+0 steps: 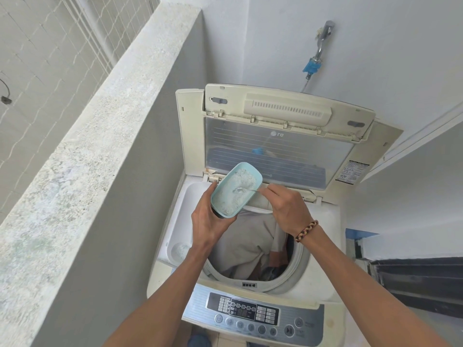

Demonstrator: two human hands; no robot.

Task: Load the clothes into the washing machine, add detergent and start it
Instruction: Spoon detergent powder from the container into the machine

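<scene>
Ledge: one rough grey concrete balcony wall (82, 156) on my left, running right up along the washer.
Drawer: one white pull-out detergent tray (181, 221) open on the machine's left side, with a small heap of powder sitting at its near end.
Left hand: my left hand (209, 219) is wrapped round the bottom of one pale blue oval plastic tub of white washing powder (235, 190), fingers curled under it, thumb up the side. Tub's held above the back-left of the drum, tipped a bit toward me.
Spoon: one small metal spoon (241, 190), bowl resting in the powder.
Right hand: my right hand (288, 209) is pinching the spoon handle between thumb and fingertips. One braided bracelet (307, 231) on that wrist.
Machine: one cream top-loading washing machine (318, 289), lid (275, 139) folded up at the back.
Clothes: inside the drum, a beige garment (246, 246) on top and something darker under it, can't count the pieces.
Panel: one grey control panel (253, 313) nearest me.
Tap: one metal tap (323, 38) on the wall behind, blue fitting under it.
</scene>
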